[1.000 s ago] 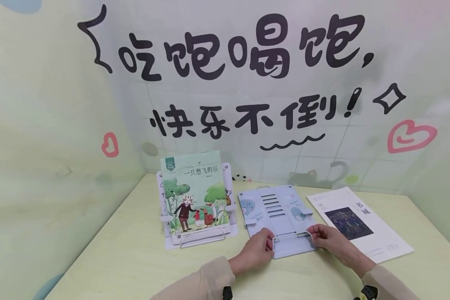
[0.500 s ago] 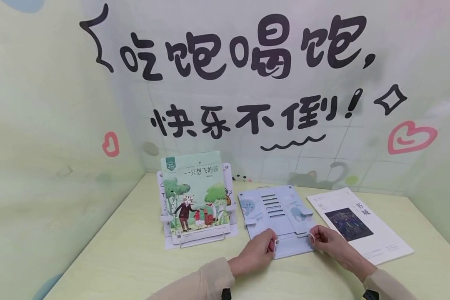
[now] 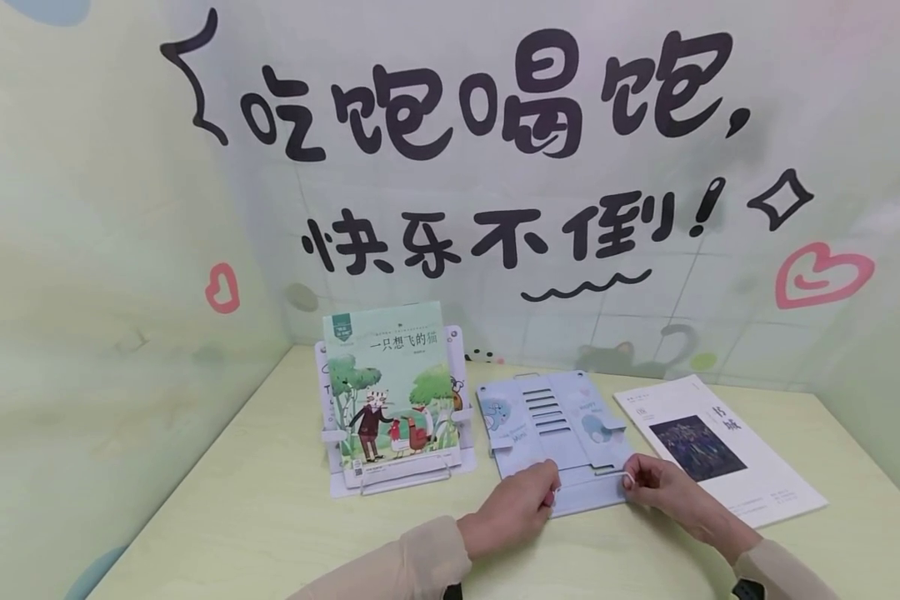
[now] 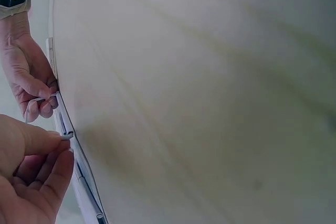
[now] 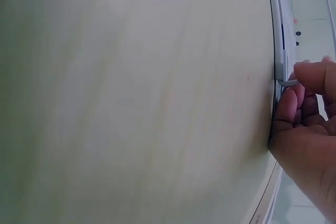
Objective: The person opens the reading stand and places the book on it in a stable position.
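A pale blue book stand (image 3: 564, 452) with a row of slots and printed cartoon pictures lies flat on the table. Along its front edge runs a thin wire page holder (image 3: 628, 478). My left hand (image 3: 513, 507) pinches the holder's left end between thumb and fingers; the left wrist view shows this wire end (image 4: 66, 136) close up. At the opposite corner my right hand (image 3: 666, 493) pinches the right end, and the right wrist view shows the wire (image 5: 288, 83) between thumb and finger. Fingers hide both ends of the wire in part.
To the left, a picture book (image 3: 393, 400) leans upright on a second, white stand (image 3: 456, 350) with a wire holder before it. A white magazine (image 3: 765, 475) lies flat right of the blue stand, close to the right hand. A printed backdrop (image 3: 450, 183) rises behind the table (image 3: 270, 500).
The wire page holder has tipped lower at the stand's front, with both hands still gripping its ends. My left fingers have shifted slightly right and now cover more of its left end.
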A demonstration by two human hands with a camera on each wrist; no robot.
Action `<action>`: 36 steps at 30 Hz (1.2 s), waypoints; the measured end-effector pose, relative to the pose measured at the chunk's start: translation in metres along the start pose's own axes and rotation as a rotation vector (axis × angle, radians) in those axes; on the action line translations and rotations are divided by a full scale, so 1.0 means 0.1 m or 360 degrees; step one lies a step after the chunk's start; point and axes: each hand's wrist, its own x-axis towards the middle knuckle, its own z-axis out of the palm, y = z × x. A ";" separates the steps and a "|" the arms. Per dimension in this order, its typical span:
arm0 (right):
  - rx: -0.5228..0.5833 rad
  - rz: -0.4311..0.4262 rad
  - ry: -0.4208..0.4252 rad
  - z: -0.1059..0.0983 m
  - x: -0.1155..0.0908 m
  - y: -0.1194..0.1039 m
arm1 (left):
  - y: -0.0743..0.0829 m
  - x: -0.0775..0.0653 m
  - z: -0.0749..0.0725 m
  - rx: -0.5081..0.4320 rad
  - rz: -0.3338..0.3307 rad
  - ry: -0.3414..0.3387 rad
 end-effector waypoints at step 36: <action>-0.0329 0.0235 0.0693 -0.29 0.59 -0.28 | -0.31 0.13 -0.18 -0.1058 -0.1153 0.0731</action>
